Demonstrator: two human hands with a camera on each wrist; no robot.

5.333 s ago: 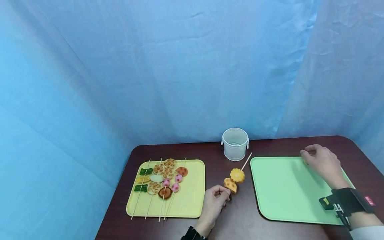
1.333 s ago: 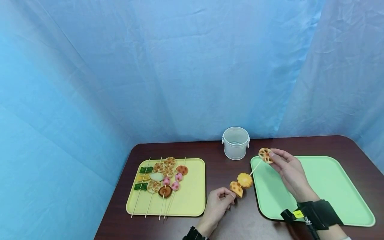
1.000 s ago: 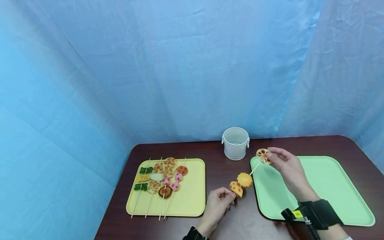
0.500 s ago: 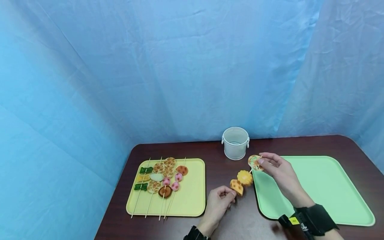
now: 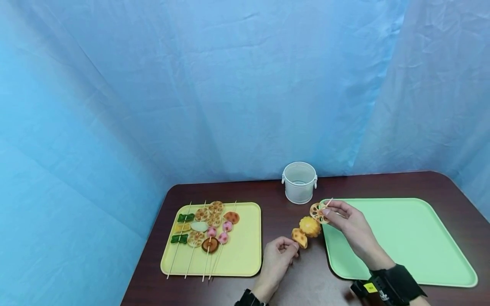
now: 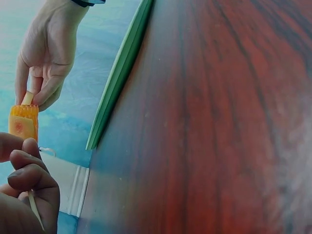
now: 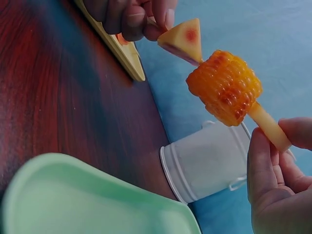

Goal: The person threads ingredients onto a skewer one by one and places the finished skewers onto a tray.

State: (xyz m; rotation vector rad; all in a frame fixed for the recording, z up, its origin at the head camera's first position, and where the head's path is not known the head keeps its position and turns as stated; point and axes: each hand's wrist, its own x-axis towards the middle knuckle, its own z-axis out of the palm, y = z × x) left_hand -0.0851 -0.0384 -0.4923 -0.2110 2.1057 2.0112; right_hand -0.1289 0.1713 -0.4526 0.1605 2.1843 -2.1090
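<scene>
My left hand [image 5: 276, 258] pinches a wooden skewer [image 6: 34, 208] just below a yellow-orange wedge [image 5: 299, 238] with reddish spots. Above the wedge sits a toy corn piece [image 5: 310, 227]; the right wrist view shows its bumpy kernels. Thumb and fingers of my right hand [image 5: 354, 229] hold a lotus root slice [image 5: 317, 213] by its edge. The slice is threaded on the skewer right against the corn, and the stick's tip [image 5: 330, 201] pokes out beyond it. The whole skewer is held up between both hands, left of the green tray [image 5: 398, 242].
A yellow tray [image 5: 245, 259] at left bears several finished skewers with lotus slices, green pieces, pink balls and a mushroom slice [image 5: 210, 245]. A small white bucket [image 5: 299, 191] stands behind the hands. Blue curtain [image 5: 245, 93] hangs along the table's back edge.
My right hand has brought the lotus root slice from the green tray to the skewer tip and slid it down against the corn. My left hand keeps its pinch on the stick.
</scene>
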